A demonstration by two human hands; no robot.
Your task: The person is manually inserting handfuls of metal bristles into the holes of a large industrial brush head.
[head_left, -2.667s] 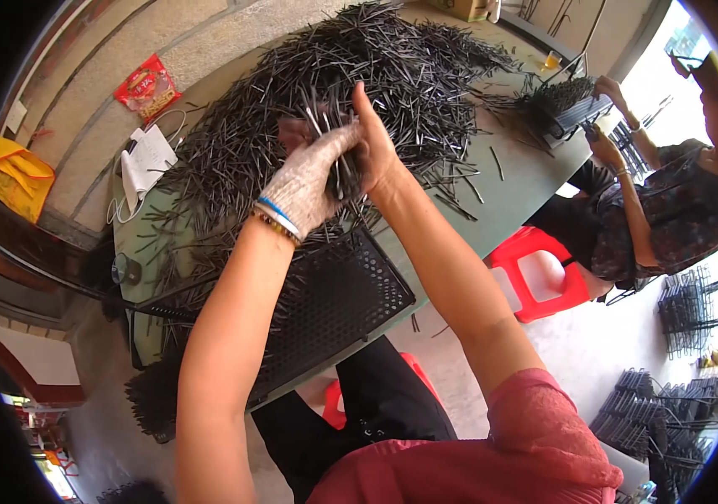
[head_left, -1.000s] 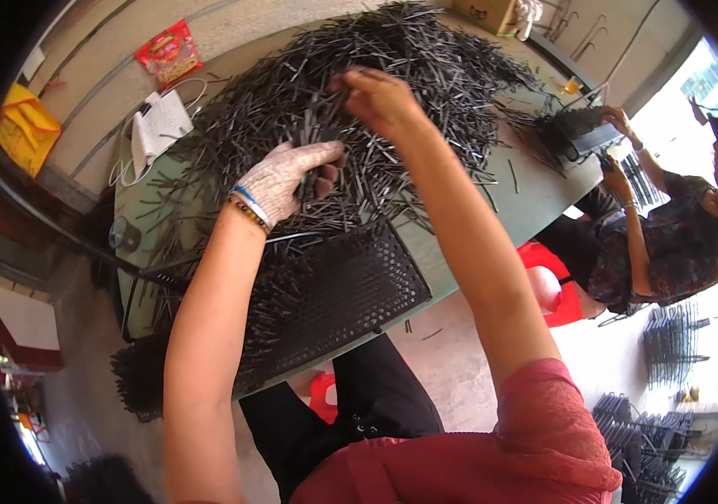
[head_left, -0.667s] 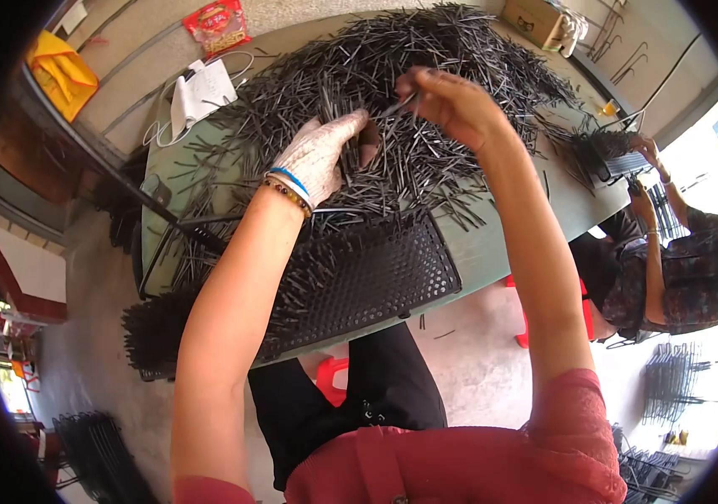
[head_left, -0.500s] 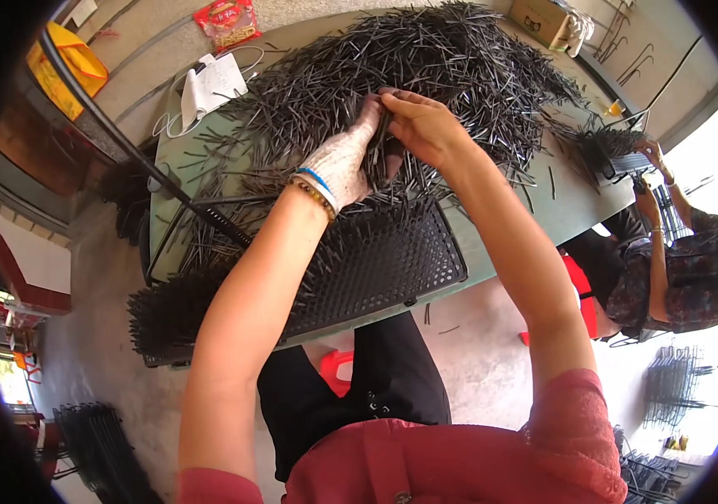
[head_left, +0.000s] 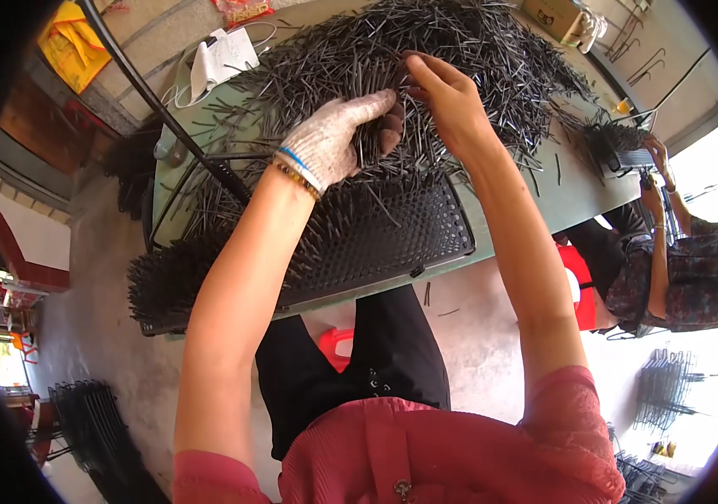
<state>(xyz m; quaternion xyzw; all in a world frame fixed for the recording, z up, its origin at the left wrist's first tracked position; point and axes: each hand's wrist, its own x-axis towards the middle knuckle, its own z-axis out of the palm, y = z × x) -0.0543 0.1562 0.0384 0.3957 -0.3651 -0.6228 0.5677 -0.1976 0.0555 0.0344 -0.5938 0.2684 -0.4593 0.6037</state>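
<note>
My left hand (head_left: 332, 139), in a white knitted glove with darkened fingertips, is closed around a bunch of thin black strips (head_left: 368, 141). To its right is my bare right hand (head_left: 447, 101), its fingers bent and drawn together at the pile; whatever they pinch is too small to make out. Both hands are over a big heap of loose black strips (head_left: 476, 50). Below them lies a black perforated tray (head_left: 359, 252), its left part crowded with strips standing upright in the holes. One strip leans across the tray near its far edge.
A green table (head_left: 577, 197) carries everything. At the far left sit a white cloth-like item with a cable (head_left: 216, 63) and a yellow bag (head_left: 73, 46); a cardboard box (head_left: 554, 21) stands far right. A co-worker (head_left: 670, 277) handles another tray at right. A black rod (head_left: 157, 109) slants in at left.
My right hand has moved away from the left, up and to the right. My left hand has shifted slightly left. One strip now lies slanted on the tray.
</note>
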